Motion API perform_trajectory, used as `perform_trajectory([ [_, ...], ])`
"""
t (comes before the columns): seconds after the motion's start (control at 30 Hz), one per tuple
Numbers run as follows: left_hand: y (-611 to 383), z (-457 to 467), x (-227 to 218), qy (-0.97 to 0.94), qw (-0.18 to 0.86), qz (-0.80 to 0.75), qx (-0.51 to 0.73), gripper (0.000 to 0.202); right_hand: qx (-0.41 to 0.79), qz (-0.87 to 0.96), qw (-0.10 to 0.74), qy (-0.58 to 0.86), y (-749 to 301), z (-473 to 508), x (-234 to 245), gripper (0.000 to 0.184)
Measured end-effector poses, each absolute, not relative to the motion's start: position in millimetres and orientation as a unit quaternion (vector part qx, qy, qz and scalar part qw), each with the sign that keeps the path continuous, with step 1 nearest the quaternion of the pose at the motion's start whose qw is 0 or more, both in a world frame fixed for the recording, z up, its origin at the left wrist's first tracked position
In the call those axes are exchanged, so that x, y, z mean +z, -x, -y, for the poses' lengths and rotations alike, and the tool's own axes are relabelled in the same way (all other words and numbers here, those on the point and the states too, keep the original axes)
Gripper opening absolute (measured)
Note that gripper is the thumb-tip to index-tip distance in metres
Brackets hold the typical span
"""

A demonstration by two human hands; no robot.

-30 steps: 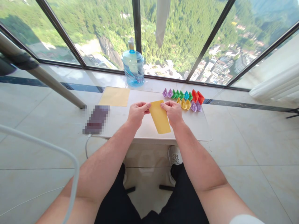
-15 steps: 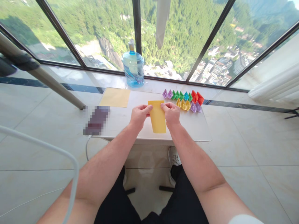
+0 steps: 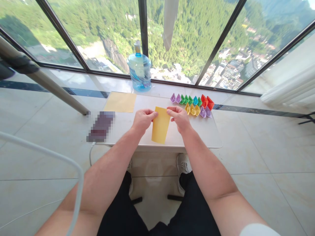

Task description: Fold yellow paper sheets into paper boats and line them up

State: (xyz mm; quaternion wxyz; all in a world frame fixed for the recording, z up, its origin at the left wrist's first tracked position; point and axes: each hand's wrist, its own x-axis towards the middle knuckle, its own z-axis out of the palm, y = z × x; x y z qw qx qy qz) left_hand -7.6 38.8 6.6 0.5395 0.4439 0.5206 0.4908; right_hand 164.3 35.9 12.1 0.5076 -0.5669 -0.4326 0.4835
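Note:
A folded yellow paper (image 3: pixel 160 126) hangs above the small white table (image 3: pixel 197 137), tilted with its lower end toward the left. My left hand (image 3: pixel 143 118) pinches its top left corner. My right hand (image 3: pixel 180 117) pinches its top right corner. Several small folded paper boats (image 3: pixel 193 105) in purple, green, blue, red and yellow sit in two rows at the table's far right, just beyond my right hand. A flat yellow sheet (image 3: pixel 120 102) lies at the far left of the table.
A blue water jug (image 3: pixel 139 70) stands on the sill behind the table. A blurred dark object (image 3: pixel 100 126) lies on the table's left edge. A slanted pole (image 3: pixel 41 77) and a white cable (image 3: pixel 61 164) are at left. My legs and feet are under the table.
The yellow paper's lower end has swung from right to left while both hands kept pinching its top edge. The hands have stayed about where they were.

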Motion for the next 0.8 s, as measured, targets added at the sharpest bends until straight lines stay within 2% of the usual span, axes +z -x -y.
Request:
perform_trajectory([
  [0.1, 11, -36, 13, -0.522, 0.538, -0.539, 0.385, 0.026, 0.469, 0.516, 0.443, 0.564, -176, -35, 20, 0.042],
  [0.2, 9, -33, 15, -0.583, 0.521, -0.544, 0.304, 0.027, 0.465, 0.596, 0.329, 0.566, -180, -31, 26, 0.033],
  [0.3, 6, -31, 15, -0.615, 0.515, -0.531, 0.273, 0.031, 0.445, 0.623, 0.289, 0.575, -177, -27, 29, 0.024],
  [0.63, 19, -40, 20, -0.595, 0.527, -0.554, 0.250, 0.031, 0.446, 0.512, 0.421, 0.601, -188, -36, 19, 0.028],
  [0.8, 29, -44, 22, -0.601, 0.494, -0.573, 0.257, 0.030, 0.433, 0.479, 0.456, 0.613, -194, -41, 14, 0.029],
])
